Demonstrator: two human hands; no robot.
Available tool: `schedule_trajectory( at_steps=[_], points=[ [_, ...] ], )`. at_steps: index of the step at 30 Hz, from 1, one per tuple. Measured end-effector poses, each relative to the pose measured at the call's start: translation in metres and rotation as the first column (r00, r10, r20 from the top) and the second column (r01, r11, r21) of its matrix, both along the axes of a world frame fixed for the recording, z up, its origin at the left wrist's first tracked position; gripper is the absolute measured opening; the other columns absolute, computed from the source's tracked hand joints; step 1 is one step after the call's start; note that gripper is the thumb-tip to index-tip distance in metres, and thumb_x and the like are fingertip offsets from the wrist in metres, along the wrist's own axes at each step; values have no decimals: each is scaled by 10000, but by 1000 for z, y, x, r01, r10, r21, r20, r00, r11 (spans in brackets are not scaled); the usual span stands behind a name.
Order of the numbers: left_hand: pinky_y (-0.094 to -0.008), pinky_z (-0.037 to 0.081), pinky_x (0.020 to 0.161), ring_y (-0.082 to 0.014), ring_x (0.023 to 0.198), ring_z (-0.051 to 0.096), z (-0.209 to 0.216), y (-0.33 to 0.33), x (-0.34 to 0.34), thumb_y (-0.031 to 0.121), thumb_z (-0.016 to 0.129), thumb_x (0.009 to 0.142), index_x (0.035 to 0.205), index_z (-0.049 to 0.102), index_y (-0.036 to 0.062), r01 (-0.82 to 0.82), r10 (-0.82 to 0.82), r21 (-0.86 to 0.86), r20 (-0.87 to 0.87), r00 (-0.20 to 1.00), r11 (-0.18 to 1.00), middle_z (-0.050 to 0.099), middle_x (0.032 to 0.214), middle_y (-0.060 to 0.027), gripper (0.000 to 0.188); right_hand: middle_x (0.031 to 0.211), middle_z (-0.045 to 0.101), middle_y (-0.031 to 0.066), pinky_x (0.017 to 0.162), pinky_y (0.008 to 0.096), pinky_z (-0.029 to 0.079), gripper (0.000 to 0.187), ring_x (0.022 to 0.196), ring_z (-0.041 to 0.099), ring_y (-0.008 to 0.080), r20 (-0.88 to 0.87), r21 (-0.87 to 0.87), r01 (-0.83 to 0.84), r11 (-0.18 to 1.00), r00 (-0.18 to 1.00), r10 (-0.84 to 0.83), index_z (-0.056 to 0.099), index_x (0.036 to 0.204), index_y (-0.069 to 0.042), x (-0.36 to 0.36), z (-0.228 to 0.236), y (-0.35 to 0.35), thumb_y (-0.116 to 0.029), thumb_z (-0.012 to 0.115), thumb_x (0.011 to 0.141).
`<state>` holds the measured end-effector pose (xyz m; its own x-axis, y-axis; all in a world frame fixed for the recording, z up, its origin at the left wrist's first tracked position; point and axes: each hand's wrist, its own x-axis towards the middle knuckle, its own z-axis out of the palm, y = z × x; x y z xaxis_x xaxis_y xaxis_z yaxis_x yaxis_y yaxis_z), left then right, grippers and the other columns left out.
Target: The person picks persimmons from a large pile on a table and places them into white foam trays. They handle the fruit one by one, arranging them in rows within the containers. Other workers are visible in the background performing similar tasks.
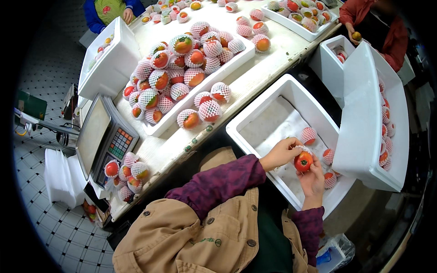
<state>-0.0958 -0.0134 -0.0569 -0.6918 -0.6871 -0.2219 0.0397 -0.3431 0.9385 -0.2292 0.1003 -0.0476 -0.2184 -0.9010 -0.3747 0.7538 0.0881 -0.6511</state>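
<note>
"How far along?"
"Early, I'd judge: a few netted tomatoes (308,135) in the white box (306,104), a heap left on the table's (261,68) tray (239,63)."
"And the fingers?"
"Right hand (313,181) curls round a red tomato (303,161) above the box; left hand (283,153) seemingly pinches white foam net (305,148) against it."

The left forearm (223,182) crosses in front of the body, the left hand (281,154) bent-fingered, and the right hand (311,182) (its wrist lower in view) sits close beside it, fingers curled.
</note>
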Motion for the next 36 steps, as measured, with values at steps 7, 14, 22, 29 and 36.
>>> schedule_trajectory(
  at_steps=[7, 14, 22, 29, 36],
  points=[
    [-218, 436, 621, -67, 699, 515, -9, 4, -1, 198, 579, 870, 955, 566, 22, -14, 14, -20, -1, 1000, 1000, 566, 795, -14, 196, 1190, 483, 120, 762, 334, 472, 505, 1032, 520, 233, -11, 51, 6, 999, 1000, -6, 400, 1257, -52, 0, -3, 1, -137, 562, 786],
    [-234, 469, 647, -90, 757, 564, -14, -3, -1, 216, 588, 875, 951, 576, 17, -11, 11, -1, 44, 999, 1000, 581, 803, -34, 213, 1221, 489, 110, 829, 355, 457, 456, 1095, 496, 231, 110, -13, 24, 1000, 994, -23, 421, 1281, -52, -2, -11, 2, -115, 518, 840],
    [-218, 441, 653, -69, 739, 546, 5, -1, 1, 178, 528, 912, 936, 582, 12, -62, 72, 136, -73, 995, 989, 600, 825, -15, 176, 1205, 492, 128, 785, 371, 464, 498, 1035, 525, 245, 133, -45, 36, 998, 991, -30, 416, 1287, -19, -2, 2, -1, -129, 493, 807],
    [-211, 424, 676, -62, 748, 514, 5, 1, 0, 180, 512, 926, 944, 586, -2, -52, 50, -29, -74, 996, 998, 584, 827, -2, 197, 1159, 500, 131, 720, 297, 501, 531, 977, 545, 187, -227, 11, 54, 998, 973, -50, 417, 1268, 10, 5, 0, -4, -102, 619, 790],
    [-226, 422, 738, -77, 795, 512, 4, 1, 1, 168, 550, 902, 992, 587, -8, -63, 58, -46, -92, 994, 997, 578, 867, -9, 202, 1061, 526, 108, 688, 278, 521, 505, 868, 569, 159, -436, -11, 105, 994, 894, -100, 444, 1181, 27, 12, 0, -7, -123, 691, 767]
  ],
)
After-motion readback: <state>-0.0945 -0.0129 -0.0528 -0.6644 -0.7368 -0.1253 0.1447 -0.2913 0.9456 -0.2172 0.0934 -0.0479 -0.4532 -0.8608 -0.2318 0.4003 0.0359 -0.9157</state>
